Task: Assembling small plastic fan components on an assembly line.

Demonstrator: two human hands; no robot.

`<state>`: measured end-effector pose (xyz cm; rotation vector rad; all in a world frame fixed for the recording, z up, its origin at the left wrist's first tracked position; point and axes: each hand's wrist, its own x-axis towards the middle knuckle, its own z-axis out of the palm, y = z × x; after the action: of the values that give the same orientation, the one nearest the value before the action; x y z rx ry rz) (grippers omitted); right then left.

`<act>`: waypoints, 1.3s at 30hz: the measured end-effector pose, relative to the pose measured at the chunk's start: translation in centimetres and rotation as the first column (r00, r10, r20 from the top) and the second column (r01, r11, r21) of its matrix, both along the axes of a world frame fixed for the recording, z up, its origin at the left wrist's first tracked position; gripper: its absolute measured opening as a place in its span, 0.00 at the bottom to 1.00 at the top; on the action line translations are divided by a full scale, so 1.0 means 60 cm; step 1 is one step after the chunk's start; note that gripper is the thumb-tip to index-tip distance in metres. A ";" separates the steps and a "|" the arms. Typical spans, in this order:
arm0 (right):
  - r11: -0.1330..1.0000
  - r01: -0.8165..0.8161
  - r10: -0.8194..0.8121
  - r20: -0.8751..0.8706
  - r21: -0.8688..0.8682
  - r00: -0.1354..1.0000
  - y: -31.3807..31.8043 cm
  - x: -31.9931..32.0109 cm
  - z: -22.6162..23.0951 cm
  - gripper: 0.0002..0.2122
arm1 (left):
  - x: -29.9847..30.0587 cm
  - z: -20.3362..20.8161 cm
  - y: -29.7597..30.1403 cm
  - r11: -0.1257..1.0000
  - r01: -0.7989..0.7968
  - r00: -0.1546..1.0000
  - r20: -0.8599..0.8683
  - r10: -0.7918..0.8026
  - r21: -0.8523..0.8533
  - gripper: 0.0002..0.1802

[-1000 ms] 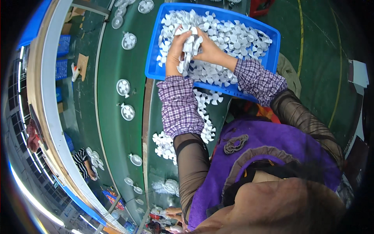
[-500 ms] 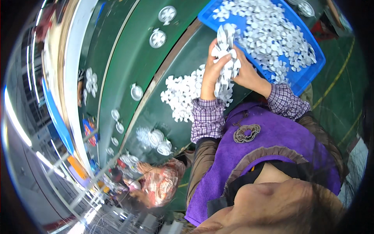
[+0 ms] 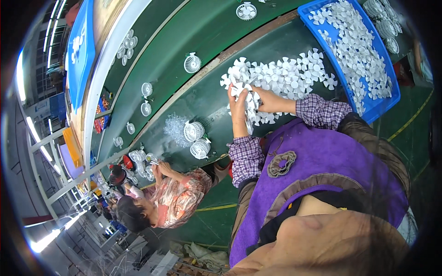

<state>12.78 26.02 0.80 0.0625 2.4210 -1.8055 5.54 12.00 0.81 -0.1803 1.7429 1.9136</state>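
Small white plastic fan blades lie in a loose heap on the dark green table. At the near left end of that heap, my left hand is closed around a bunch of fan blades, its thumb pressed against them. My right hand curls around the same bunch from the right, its fingertips partly hidden among the blades. Where the bunch ends and the heap begins is hard to tell. A blue tray at the right holds many more of these blades.
A green conveyor belt runs beyond the table, carrying round white fan cages. Two fan cages and a pile of small clear parts lie left of the heap. A co-worker sits farther left. More cages stand past the tray.
My hands have come away from the tray's edge with the bunch of fan blades, down to the left end of the heap. The whole view has also shifted.
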 end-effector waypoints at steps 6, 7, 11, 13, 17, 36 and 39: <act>0.990 -0.025 0.048 0.169 -0.135 0.984 -0.003 -0.010 -0.042 0.27 | -0.071 -0.062 -0.096 0.908 0.068 0.934 -0.294 -0.204 -0.413 0.31; 0.996 -0.027 0.040 0.161 -0.084 0.986 0.005 -0.010 -0.038 0.23 | -0.078 -0.067 -0.114 0.912 0.067 0.939 -0.283 -0.194 -0.404 0.31; 0.993 0.092 -0.105 0.178 0.081 0.978 0.043 -0.032 -0.041 0.08 | -0.098 -0.057 -0.153 0.821 0.150 0.858 -0.339 -0.385 -0.551 0.24; 0.952 0.139 -0.146 0.006 0.272 0.989 0.050 -0.087 -0.032 0.07 | -0.116 -0.049 -0.164 0.789 0.200 0.791 -0.380 -0.480 -0.580 0.20; 0.827 0.148 0.005 -0.271 0.542 0.963 0.030 -0.252 -0.033 0.05 | -0.206 -0.047 -0.157 0.800 0.141 0.858 -0.331 -0.393 -0.584 0.16; 0.453 -0.054 0.280 -0.084 0.890 0.956 -0.097 -0.341 -0.085 0.12 | -0.421 -0.135 -0.100 0.993 -0.115 0.972 0.204 0.118 -0.025 0.20; 0.406 -0.097 0.315 -0.040 0.909 0.948 -0.096 -0.339 -0.088 0.13 | -0.302 -0.082 -0.152 0.942 -0.243 0.956 0.219 0.194 0.229 0.22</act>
<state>-7.56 20.23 -4.50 -0.3421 3.0539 -0.2045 -12.57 2.91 -4.10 -0.4667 1.3831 2.1778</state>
